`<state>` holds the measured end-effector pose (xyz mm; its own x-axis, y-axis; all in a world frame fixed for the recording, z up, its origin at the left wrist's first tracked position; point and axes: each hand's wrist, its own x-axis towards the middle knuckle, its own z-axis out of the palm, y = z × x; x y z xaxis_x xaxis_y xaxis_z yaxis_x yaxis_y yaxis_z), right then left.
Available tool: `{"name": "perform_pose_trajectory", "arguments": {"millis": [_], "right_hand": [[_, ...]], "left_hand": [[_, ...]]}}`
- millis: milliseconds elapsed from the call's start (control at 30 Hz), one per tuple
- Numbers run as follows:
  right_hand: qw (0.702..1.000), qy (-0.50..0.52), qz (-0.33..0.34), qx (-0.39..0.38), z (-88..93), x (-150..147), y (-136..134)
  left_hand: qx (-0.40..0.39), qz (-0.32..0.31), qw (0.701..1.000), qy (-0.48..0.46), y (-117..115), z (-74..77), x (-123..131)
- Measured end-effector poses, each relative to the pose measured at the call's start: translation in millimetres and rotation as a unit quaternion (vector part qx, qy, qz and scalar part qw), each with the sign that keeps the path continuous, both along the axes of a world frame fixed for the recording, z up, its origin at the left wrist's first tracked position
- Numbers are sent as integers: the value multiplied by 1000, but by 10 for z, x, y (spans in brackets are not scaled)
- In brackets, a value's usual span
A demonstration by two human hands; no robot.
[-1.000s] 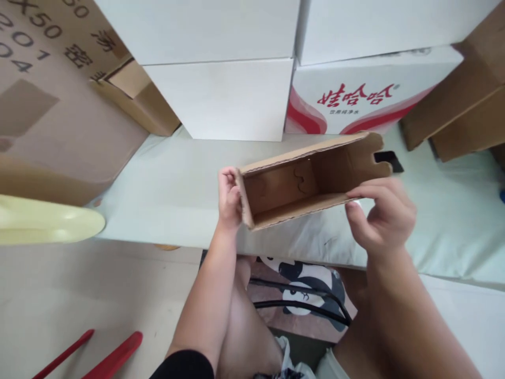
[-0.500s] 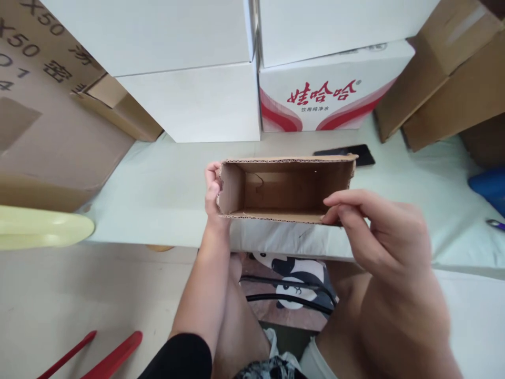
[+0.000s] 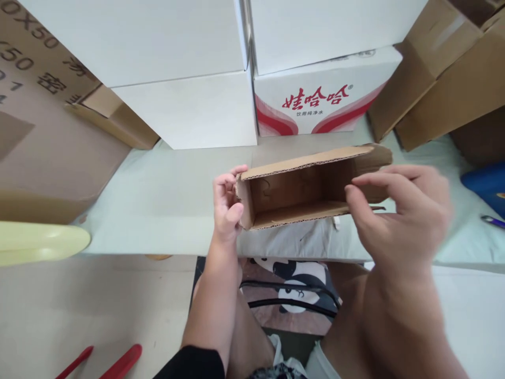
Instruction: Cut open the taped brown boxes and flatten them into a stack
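Observation:
A narrow, open cardboard box [image 3: 292, 163] with torn, ragged edges is tilted toward me above the pale green cloth, its right end higher. Inside, a thin curved strand shows against the brown wall. My left hand [image 3: 229, 205] grips the box's left end, thumb in front and fingers behind. At the right end, a rounded flap [image 3: 379, 160] stands outward. My right hand [image 3: 402, 210] is there, thumb and index finger pinched together over the opening beside the flap. Whatever lies between those fingertips, if anything, I cannot make out. A small white scrap [image 3: 336, 222] shows just below the box.
White cartons [image 3: 185, 110] and a red-and-white water carton [image 3: 323, 100] stand behind. Brown cartons [image 3: 426, 79] fill the right back, with another big one [image 3: 59, 152] at left. A blue object [image 3: 487, 184] and a purple pen [image 3: 493, 221] lie right; a yellow plastic piece [image 3: 43, 242] juts in left.
The box has turned, its right end rising, and its right flap now sticks outward. My right hand has moved right and up from the near edge. The dark phone behind is now hidden.

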<state>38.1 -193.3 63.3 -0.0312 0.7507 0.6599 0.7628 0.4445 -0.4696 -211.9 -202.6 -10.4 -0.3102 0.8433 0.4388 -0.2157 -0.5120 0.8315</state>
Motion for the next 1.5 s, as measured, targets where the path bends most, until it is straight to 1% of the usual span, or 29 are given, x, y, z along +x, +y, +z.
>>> {"name": "perform_pose_trajectory", "arguments": {"millis": [33, 100, 133, 200, 267, 333, 433, 500, 600, 667, 833, 1000, 1100, 1200, 1300, 1367, 1433, 1500], "right_hand": [[1000, -5, -17, 3, -27, 26, 42], [1000, 11, -20, 0, -97, 85, 135], [999, 31, -8, -9, -134, 109, 178], [996, 64, 29, -51, -194, 140, 233], [991, 59, 65, -102, -212, 149, 232], [986, 25, 99, -132, -181, 152, 177], [981, -20, 144, -132, -90, 167, 65], [981, -34, 150, -119, -45, 175, 15], [985, -24, 142, -96, -34, 162, -4], [984, -15, 147, -97, -47, 140, 8], [976, -22, 185, -116, -21, 116, 19], [969, -13, 222, -109, 79, 184, -13], [968, 37, 220, -118, 119, 213, -21], [968, 84, 191, -136, 101, 188, -1], [972, 80, 132, -178, 36, 139, 46], [970, 75, 110, -204, -7, 123, 77], [966, 75, 109, -221, -35, 131, 95], [963, 67, 124, -231, -45, 160, 96]], "left_hand": [[-1, -5, 1000, -2, -8, 9, -3], [-8, -10, 1000, -1, -38, 23, -24], [-15, -11, 1000, 2, -55, 26, -37], [-30, -9, 999, 8, -84, 23, -63], [-35, 0, 999, 5, -104, 14, -88], [-28, 19, 999, -9, -118, 13, -113], [-18, 40, 999, -32, -141, 41, -161], [-24, 31, 999, -31, -158, 68, -193], [-33, 12, 999, -17, -176, 91, -222], [-30, 8, 999, -14, -175, 89, -226], [-29, 6, 999, -19, -161, 96, -208], [-50, 8, 997, -56, -207, 169, -157], [-74, 1, 996, -54, -249, 203, -125], [-89, -12, 995, -34, -263, 200, -122], [-102, -32, 994, -1, -245, 171, -151], [-124, -42, 991, 20, -228, 149, -174], [-142, -44, 989, 24, -215, 132, -187], [-146, -43, 988, 13, -211, 121, -184]]}}
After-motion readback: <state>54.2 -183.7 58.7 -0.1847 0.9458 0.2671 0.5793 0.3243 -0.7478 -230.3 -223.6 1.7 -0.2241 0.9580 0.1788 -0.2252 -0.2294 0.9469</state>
